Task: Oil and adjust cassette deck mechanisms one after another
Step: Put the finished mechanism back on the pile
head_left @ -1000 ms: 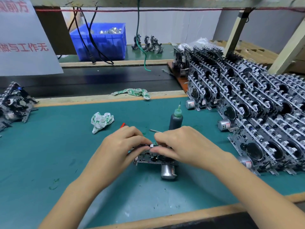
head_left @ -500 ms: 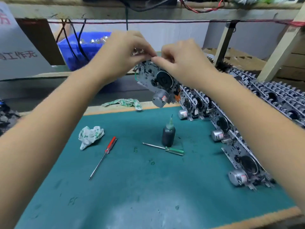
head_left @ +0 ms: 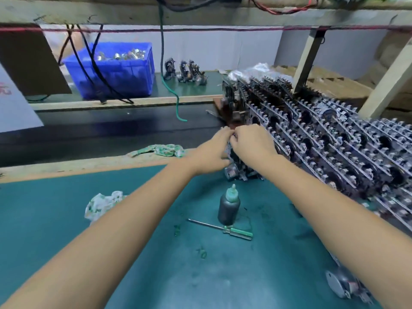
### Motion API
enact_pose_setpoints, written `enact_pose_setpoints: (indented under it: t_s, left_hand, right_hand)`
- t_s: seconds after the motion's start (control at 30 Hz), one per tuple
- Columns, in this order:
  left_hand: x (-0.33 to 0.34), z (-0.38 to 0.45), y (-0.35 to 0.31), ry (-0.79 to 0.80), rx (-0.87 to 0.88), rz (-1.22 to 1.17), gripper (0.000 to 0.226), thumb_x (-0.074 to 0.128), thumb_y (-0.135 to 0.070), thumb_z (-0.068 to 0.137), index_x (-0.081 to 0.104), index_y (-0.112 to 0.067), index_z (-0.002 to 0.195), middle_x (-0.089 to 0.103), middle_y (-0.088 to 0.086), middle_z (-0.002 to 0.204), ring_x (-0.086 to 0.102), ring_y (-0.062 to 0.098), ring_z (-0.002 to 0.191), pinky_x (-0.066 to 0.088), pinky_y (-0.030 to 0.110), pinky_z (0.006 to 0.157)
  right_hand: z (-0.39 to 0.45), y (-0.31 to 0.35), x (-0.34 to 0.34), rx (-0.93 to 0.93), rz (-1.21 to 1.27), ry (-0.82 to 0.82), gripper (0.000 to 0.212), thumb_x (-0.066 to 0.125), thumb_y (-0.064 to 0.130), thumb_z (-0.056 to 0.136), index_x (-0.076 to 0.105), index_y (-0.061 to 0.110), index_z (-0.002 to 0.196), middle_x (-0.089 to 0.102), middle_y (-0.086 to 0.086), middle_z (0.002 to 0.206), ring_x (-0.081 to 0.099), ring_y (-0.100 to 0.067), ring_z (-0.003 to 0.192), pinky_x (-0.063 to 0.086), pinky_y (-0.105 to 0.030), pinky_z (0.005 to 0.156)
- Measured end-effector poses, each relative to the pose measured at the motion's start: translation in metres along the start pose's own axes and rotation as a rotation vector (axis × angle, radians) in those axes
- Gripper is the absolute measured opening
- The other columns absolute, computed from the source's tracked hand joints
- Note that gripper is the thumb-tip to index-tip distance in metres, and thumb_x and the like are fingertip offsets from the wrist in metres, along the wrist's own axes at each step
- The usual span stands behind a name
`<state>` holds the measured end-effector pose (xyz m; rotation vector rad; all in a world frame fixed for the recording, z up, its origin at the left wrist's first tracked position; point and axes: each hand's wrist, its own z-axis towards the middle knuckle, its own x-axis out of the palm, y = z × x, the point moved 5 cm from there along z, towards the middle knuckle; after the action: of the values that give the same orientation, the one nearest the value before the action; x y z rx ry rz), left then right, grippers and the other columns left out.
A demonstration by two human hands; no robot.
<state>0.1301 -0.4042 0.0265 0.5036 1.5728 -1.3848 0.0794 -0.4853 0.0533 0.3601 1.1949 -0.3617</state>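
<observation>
Landmark: the dark oil bottle [head_left: 229,208] with a green nozzle, standing upright on the teal bench mat [head_left: 156,253].

Held mechanism: a cassette deck mechanism [head_left: 236,166] sits beyond the bottle, at the near left end of the stacked rows, its lower edge with a round motor at or just above the mat; whether it touches cannot be told.

Left hand: the left hand [head_left: 210,156] grips the mechanism from its left side, fingers curled over the top edge, thumb low against its face.

Right hand: the right hand [head_left: 253,144] grips the same mechanism from the right, fingers curled over the top, fingertips meeting those of the left hand above it.

Position in the grip: the mechanism stands on edge between the two palms, mostly covered, only its lower part and motor showing below the hands.

Stack: rows of cassette mechanisms [head_left: 334,148] run right of and beyond the bottle, leaning one against another.

Screwdriver: a green-handled screwdriver [head_left: 223,228] lies just in front of the bottle, its handle near the base.

Rags: a crumpled cloth [head_left: 100,206] lies left of the bottle; a second rag [head_left: 160,150] lies farther back on the wooden edge.

Crate: a blue bin [head_left: 116,72] of metal parts stands far behind and left of the bottle.
</observation>
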Motion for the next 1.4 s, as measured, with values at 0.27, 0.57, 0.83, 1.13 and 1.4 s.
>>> enact_pose_setpoints:
  t_s: [0.27,0.57,0.83,1.13,1.4]
  left_hand:
    - [0.014,0.002,-0.007,-0.075,0.102,-0.022,0.095,0.077,-0.006,0.076,0.014,0.002,0.147,0.012,0.016,0.156,0.013,0.023,0.145,0.011,0.026,0.117]
    - [-0.007,-0.025,-0.028,-0.1,0.089,0.076,0.094,0.077,-0.017,0.078,0.016,-0.011,0.149,0.016,0.008,0.156,0.027,0.024,0.14,0.027,0.032,0.11]
    - [-0.061,-0.17,-0.029,-0.377,0.054,0.362,0.03,0.064,-0.025,0.087,0.053,-0.017,0.113,0.062,-0.004,0.109,0.053,0.019,0.099,0.033,0.026,0.073]
    - [-0.139,-0.311,0.117,-0.462,-0.67,0.538,0.025,0.061,-0.031,0.089,0.064,-0.021,0.112,0.064,-0.002,0.112,0.057,0.022,0.107,0.047,0.037,0.082]
    - [-0.199,-0.355,0.213,-0.704,-1.028,0.566,0.041,0.056,-0.03,0.093,0.054,0.002,0.119,0.052,0.027,0.113,0.054,0.046,0.103,0.042,0.051,0.082]
  right_hand:
    - [-0.009,-0.008,0.003,0.049,-0.096,-0.023,0.031,0.036,0.02,0.099,0.062,0.005,0.108,0.066,-0.014,0.104,0.061,-0.032,0.097,0.032,-0.032,0.065]
    - [-0.02,0.009,-0.044,0.01,-0.281,0.028,0.031,0.043,0.034,0.097,0.064,0.012,0.101,0.065,-0.008,0.101,0.058,-0.026,0.083,0.03,-0.026,0.056]
    - [-0.079,0.125,-0.097,-0.378,-0.217,0.087,0.029,0.053,0.039,0.091,0.063,0.014,0.099,0.06,-0.007,0.097,0.051,-0.026,0.078,0.024,-0.027,0.054]
    - [-0.065,0.309,-0.056,-0.893,0.021,0.104,0.021,0.057,0.031,0.091,0.061,0.019,0.108,0.062,-0.005,0.112,0.057,-0.026,0.097,0.032,-0.03,0.066]
    - [-0.027,0.445,0.01,-1.092,0.007,-0.004,0.042,0.045,0.011,0.096,0.037,0.014,0.137,0.043,-0.003,0.134,0.042,-0.021,0.121,0.042,-0.033,0.078]
